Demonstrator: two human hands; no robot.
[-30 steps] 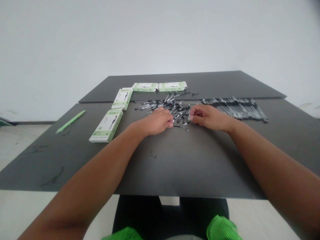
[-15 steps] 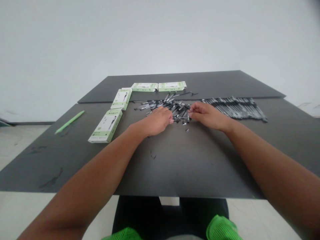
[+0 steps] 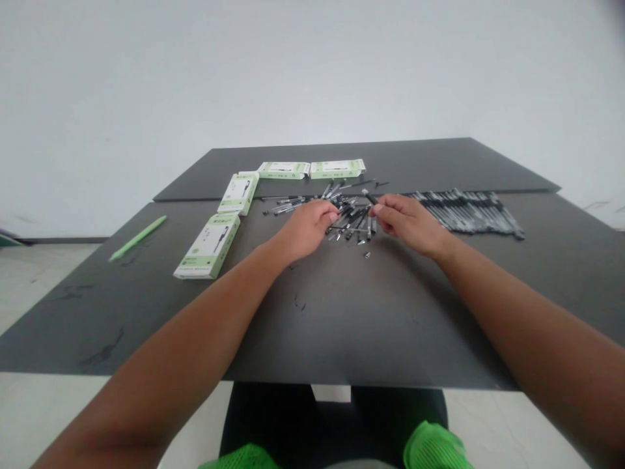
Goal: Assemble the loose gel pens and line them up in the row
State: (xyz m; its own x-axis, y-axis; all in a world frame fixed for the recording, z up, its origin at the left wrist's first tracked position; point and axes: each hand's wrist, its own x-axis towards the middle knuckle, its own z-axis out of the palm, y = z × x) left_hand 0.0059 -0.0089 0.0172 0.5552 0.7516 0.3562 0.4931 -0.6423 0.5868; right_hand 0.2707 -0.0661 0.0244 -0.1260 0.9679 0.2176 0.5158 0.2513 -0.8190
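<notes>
My right hand (image 3: 407, 218) pinches a pen part (image 3: 370, 197), dark with a pale tip, that points up and to the left. At the left side of a loose pile of clear and black pen parts (image 3: 349, 221), my left hand (image 3: 310, 227) is closed with its fingertips together; what it holds, if anything, is hidden. Small clear pieces (image 3: 366, 255) lie just in front of the pile. Beyond my right wrist, a row of pens (image 3: 469, 212) with clear barrels and black ends lies side by side.
Green-and-white pen boxes edge the pile: one near box (image 3: 209, 246), another box (image 3: 238, 193) behind it, and two boxes at the back, left (image 3: 283, 170) and right (image 3: 336, 169). A green pen-shaped tool (image 3: 138, 238) lies far left on the dark table (image 3: 342, 326), which has a seam across it.
My right hand has lifted slightly, and the dark pen part now shows above its fingertips. My left hand has moved a little up and stays by the pile.
</notes>
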